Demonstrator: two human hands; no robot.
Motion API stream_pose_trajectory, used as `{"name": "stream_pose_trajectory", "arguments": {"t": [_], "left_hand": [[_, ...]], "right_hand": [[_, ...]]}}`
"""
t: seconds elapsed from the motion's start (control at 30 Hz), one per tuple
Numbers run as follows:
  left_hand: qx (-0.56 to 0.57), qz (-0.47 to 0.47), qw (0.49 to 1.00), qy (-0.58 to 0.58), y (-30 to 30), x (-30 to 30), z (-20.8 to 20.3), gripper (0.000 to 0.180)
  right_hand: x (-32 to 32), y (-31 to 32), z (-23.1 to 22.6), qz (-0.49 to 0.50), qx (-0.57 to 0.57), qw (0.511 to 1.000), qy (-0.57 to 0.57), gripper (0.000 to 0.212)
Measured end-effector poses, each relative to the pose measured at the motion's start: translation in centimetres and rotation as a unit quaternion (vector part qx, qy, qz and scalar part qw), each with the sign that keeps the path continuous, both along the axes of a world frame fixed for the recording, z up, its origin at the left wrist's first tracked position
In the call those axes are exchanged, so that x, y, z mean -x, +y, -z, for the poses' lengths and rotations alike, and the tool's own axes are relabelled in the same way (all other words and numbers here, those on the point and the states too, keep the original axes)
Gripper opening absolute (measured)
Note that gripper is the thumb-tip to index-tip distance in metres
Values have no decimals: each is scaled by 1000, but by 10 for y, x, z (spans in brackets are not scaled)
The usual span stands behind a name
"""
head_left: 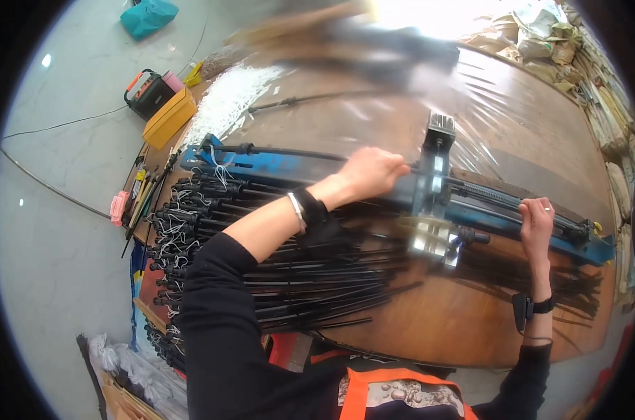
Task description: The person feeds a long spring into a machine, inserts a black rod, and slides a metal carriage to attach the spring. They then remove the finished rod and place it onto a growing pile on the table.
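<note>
My left hand (375, 172) is closed on a thin black rod (296, 152), just left of an upright metal clamp block (435, 171). The rod lies along a blue metal rail (275, 162), its left end in a bracket (209, 145). My right hand (536, 218) is closed above the rail's right part, beside a spring-wound shaft (489, 190); what its fingers grip, if anything, is hidden. Below my left forearm lies a dense row of black rods (310, 280) with thick black ends and white cords (174, 234).
A blurred brown and dark shape (373, 52) crosses the far side. White strips (233, 98) are heaped at the table's far left. A yellow box (170, 117) and a black case (149, 94) stand left. Bundled sacks (541, 35) line the far right.
</note>
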State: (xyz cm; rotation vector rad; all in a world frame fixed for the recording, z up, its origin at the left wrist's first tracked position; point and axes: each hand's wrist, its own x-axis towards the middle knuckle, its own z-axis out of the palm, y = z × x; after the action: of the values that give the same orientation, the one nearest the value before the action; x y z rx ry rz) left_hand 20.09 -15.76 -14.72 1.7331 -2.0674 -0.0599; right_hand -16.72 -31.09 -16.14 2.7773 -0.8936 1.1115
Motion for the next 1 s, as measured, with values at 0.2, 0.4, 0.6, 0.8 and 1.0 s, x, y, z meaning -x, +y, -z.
{"name": "stream_pose_trajectory", "arguments": {"t": [0.2, 0.4, 0.6, 0.8, 1.0], "left_hand": [[88, 13, 996, -8, 7, 9, 5, 27], [26, -23, 999, -12, 7, 21, 1, 26], [-22, -59, 997, -47, -5, 17, -7, 20], [10, -40, 997, -67, -3, 13, -1, 21], [50, -19, 996, -68, 4, 23, 4, 21]], "right_hand": [[11, 8, 1, 20, 23, 1000, 8, 3], [-3, 52, -11, 24, 50, 998, -31, 23], [-10, 99, -2, -40, 23, 999, 16, 33], [-20, 98, 11, -77, -56, 995, -32, 26], [-24, 86, 25, -129, -193, 969, -82, 20]]}}
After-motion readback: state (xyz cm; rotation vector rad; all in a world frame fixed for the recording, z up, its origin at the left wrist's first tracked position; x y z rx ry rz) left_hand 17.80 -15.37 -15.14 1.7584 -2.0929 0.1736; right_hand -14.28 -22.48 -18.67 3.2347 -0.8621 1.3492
